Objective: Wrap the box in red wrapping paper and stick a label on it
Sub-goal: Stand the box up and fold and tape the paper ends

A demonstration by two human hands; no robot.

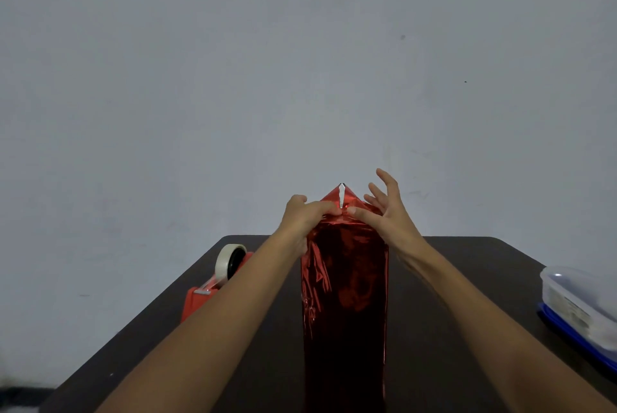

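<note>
ok so the end fold is what's happening here; the box (pixel 347 312) is already sleeved in the red wrapping paper (pixel 314 279) and sits in the middle of the dark table (pixel 484 259), between both forearms.

left hand (pixel 305 215) has its fingers curled in, pinching the foil at the left corner of the top end; right hand (pixel 389 212) is spread wide, only the thumb pressing the paper down next to the centre seam, the other 4 fingers fanned out in the air; the triangular flap (pixel 340 197) pokes up between them.

my 2 cents on doing it well: foil springs back, so keep the thumb planted while the left side gets creased hard against the box edge; bring the flap down tight and flat, then hold it with 1 hand and go for the tape dispenser (pixel 213 285), which sits just left of the box, within easy reach; the crinkles down the left face look like slack, so i'd pull that snug first.

orientation: the long axis runs from the bottom of the view up to the hands, and the worked end rises above the table's back edge, flap tip pointing up; looks stood on end to me, but the bottom is out of view so can't swear to it; no label in sight yet.
</note>
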